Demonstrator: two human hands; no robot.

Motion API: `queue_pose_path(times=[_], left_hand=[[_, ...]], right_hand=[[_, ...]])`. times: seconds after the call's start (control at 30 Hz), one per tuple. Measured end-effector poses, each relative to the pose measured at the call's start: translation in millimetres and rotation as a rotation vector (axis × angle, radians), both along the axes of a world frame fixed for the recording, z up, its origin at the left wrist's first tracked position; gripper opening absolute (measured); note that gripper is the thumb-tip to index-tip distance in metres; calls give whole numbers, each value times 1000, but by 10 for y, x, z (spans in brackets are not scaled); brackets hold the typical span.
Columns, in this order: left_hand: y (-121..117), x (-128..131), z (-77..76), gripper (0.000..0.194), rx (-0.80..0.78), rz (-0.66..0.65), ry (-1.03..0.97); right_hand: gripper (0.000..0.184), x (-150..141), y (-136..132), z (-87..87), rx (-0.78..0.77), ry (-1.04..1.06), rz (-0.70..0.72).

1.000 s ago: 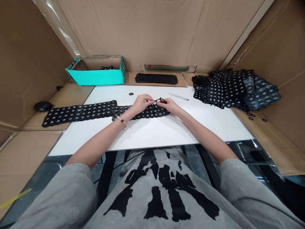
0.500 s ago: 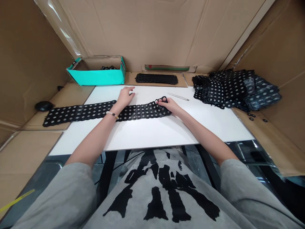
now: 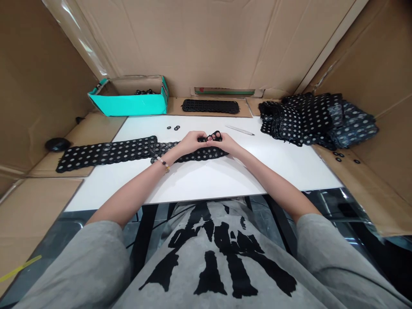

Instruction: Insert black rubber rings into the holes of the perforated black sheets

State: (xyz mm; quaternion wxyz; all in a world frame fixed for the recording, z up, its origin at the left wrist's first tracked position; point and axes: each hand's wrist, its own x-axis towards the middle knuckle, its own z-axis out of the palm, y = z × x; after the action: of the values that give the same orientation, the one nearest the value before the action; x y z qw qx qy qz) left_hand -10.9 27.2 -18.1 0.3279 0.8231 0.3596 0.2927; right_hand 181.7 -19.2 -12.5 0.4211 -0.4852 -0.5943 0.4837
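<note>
A long black strip of joined rubber rings (image 3: pixel 109 151) lies across the white table (image 3: pixel 225 171), running from the left cardboard edge to the table's middle. My left hand (image 3: pixel 189 141) and my right hand (image 3: pixel 227 143) meet at the strip's right end. Both pinch the lifted end of the strip, fingers closed on its rings. Two loose black rings (image 3: pixel 174 127) lie on the table just beyond my left hand.
A teal box (image 3: pixel 128 103) with black rings inside stands at the back left. A black ring mat (image 3: pixel 210 106) lies at the back middle, a pen-like tool (image 3: pixel 240 130) beside my right hand. A pile of black strips (image 3: pixel 318 118) fills the back right. Cardboard walls enclose everything.
My left hand went out to the far side of the table and came back to the strip's right end. A second loose ring now lies beside the first one.
</note>
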Motion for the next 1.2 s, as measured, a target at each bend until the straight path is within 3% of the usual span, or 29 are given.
queue_pose_path(times=[0.13,0.4,0.47,0.6,0.7,0.9,1.1,1.2], left_hand=[[28,-44,30,46,-34,20,-45],[193,-194,74,23,64,69,31],[320,-332,74,19,83,174,29],[582,-741,62,19,84,542,42],[681,-986,28,28,74,688,136],[728,-1143,-70,42,119,736,266],[801,-1187,-142,15,84,751,281],[810,-1177,-152,14,87,743,243]], right_hand=[[48,14,14,-13,-5,-48,8],[38,47,74,-96,3,-116,-26],[34,52,74,-88,-13,-146,-30],[32,73,67,-76,-35,-166,-28],[32,79,74,-94,-39,-154,-36],[31,74,83,-122,-34,-122,-37],[37,91,83,-120,-25,-126,-21],[40,97,88,-119,-24,-140,-8]])
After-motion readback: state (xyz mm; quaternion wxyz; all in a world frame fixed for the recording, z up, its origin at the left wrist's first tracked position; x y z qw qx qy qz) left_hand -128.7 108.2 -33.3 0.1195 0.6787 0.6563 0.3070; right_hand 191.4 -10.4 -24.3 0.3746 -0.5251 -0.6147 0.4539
